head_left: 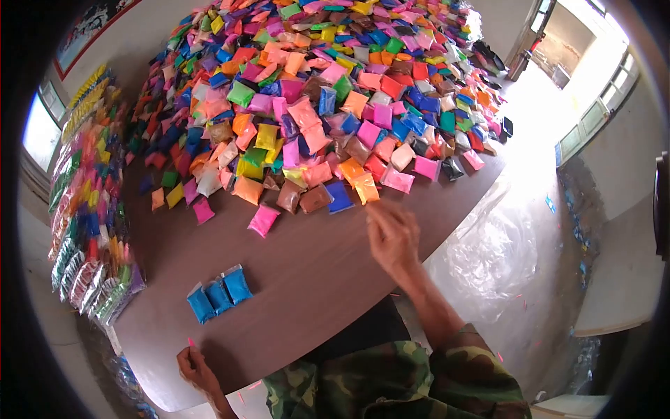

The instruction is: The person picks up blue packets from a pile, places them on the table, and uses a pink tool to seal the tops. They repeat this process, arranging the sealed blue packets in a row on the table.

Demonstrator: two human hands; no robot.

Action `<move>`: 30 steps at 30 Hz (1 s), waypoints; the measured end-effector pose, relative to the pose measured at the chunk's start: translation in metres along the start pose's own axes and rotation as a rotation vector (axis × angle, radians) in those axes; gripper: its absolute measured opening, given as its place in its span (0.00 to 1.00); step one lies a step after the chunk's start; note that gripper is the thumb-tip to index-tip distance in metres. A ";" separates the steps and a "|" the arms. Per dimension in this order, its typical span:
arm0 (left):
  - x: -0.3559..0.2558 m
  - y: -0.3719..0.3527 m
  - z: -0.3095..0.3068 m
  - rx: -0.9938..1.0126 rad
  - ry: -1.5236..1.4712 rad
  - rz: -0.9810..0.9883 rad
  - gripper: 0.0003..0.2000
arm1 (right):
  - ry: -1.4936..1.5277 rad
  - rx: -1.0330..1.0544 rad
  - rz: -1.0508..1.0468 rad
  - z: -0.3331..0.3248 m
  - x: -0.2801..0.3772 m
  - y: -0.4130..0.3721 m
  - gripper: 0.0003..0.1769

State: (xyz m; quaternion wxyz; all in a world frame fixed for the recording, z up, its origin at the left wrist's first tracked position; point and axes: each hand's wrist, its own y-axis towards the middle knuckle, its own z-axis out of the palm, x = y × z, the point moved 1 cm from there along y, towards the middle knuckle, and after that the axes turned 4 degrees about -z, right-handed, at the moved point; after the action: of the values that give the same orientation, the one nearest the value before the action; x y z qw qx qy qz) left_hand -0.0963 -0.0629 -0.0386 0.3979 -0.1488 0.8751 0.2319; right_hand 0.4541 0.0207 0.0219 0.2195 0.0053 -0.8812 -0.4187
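Blurrily, right hand (392, 237) spread open near orange packet (366, 187), left hand (195, 366) at table (314, 279) edge, grip unclear.

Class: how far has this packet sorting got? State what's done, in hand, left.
Done: three blue packets lie in a row, apart from the mixed pile. In hand: the right hand reaches toward that pile; the left hand rests at the edge of the table. Left: almost the whole pile.

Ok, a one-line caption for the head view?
Right hand reaches toward a heap of coloured packets on a brown table; three blue packets lie apart near the left hand at the edge.
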 end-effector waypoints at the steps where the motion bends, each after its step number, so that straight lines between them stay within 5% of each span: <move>1: 0.006 0.001 0.001 -0.002 0.004 -0.001 0.09 | -0.040 -0.028 -0.011 -0.002 -0.018 0.012 0.11; 8: 0.002 0.003 -0.001 -0.020 0.159 -0.004 0.12 | -0.291 0.063 -0.023 0.015 -0.126 0.102 0.12; 15: -0.006 0.001 -0.002 -0.022 0.171 -0.046 0.12 | -0.498 0.210 0.061 0.040 -0.165 0.131 0.26; 17: -0.012 0.000 -0.002 -0.013 0.174 -0.071 0.12 | -0.488 0.180 0.022 0.043 -0.171 0.134 0.20; 23: -0.015 -0.003 -0.002 -0.011 0.178 -0.048 0.12 | -0.443 0.103 0.061 0.016 -0.155 0.130 0.19; 30: -0.018 -0.003 -0.004 0.015 0.183 -0.010 0.11 | 0.005 0.095 0.411 -0.023 -0.099 0.081 0.22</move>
State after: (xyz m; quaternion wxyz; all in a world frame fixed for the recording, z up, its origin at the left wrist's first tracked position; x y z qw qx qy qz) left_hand -0.0863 -0.0660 -0.0237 0.3183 -0.1707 0.9088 0.2087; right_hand 0.5671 0.0750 0.0566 0.3020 -0.1631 -0.8819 -0.3230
